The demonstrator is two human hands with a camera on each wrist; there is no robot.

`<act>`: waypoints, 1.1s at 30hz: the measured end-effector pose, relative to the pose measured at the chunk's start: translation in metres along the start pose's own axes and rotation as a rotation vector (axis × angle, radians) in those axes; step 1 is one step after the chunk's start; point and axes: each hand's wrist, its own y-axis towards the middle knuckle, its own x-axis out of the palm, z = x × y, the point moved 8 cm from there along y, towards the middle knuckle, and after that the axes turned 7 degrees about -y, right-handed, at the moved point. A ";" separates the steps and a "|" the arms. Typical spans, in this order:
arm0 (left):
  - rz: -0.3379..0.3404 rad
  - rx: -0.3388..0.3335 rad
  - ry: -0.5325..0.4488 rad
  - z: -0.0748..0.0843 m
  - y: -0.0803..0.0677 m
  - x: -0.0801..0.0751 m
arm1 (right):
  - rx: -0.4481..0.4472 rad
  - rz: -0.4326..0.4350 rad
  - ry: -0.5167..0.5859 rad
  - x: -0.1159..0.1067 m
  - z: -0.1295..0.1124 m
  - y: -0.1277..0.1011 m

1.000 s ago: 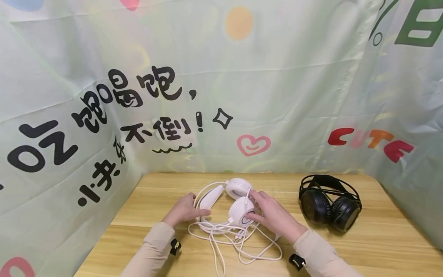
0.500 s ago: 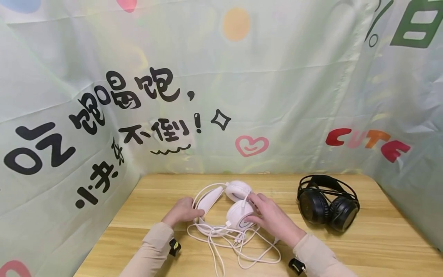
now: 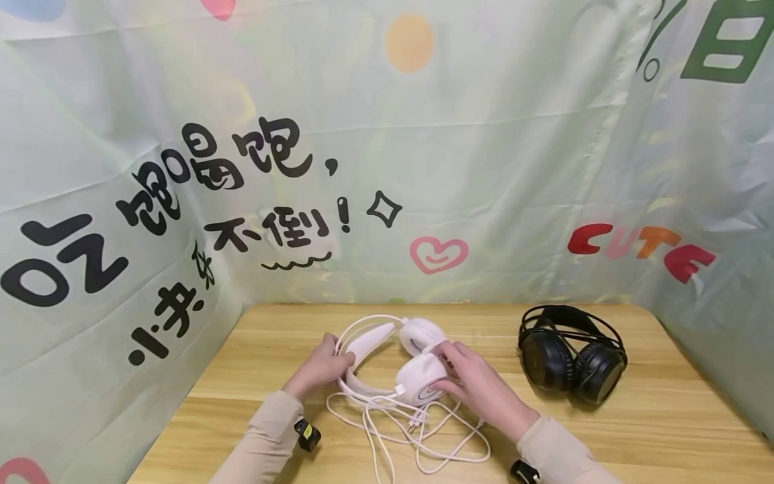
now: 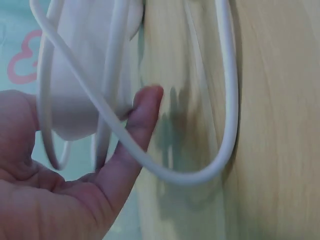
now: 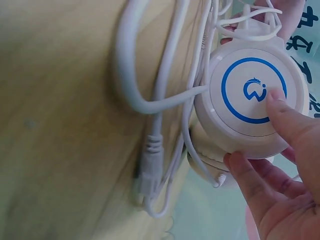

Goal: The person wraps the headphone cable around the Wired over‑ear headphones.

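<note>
At lower centre I see the left hand [image 3: 319,368] holding the curved white headband [image 3: 370,341] and the right hand [image 3: 480,390] pinching one cup of the white plastic headphones [image 3: 414,378], seemingly adjusting them, so next the loose white cable [image 5: 126,55] needs minding.

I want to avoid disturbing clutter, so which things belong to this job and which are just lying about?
Part of the job:
White headphones, held by the left hand and right hand
Their white cable, looped on the table

Just lying about:
Black headphones, untouched, right of the right hand
</note>
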 end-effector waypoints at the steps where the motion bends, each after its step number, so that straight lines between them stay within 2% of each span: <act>1: -0.016 -0.011 -0.079 -0.001 0.000 0.002 | -0.004 0.003 0.000 0.000 0.000 -0.001; 5: -0.088 -0.075 -0.353 -0.006 0.002 0.012 | -0.020 0.027 -0.013 0.000 -0.001 -0.003; 11: -0.141 -0.147 -0.511 -0.009 0.006 0.020 | -0.060 0.092 -0.061 -0.003 -0.004 -0.006; 15: -0.109 -0.135 -0.538 -0.007 0.008 0.018 | -0.093 0.126 -0.079 -0.004 -0.009 -0.008; 25: 0.078 -0.078 -0.475 0.003 0.005 0.011 | -0.098 0.165 -0.132 -0.003 -0.014 -0.012; 33: 0.178 -0.031 -0.465 0.008 0.004 0.007 | -0.162 0.232 -0.187 -0.008 -0.021 -0.014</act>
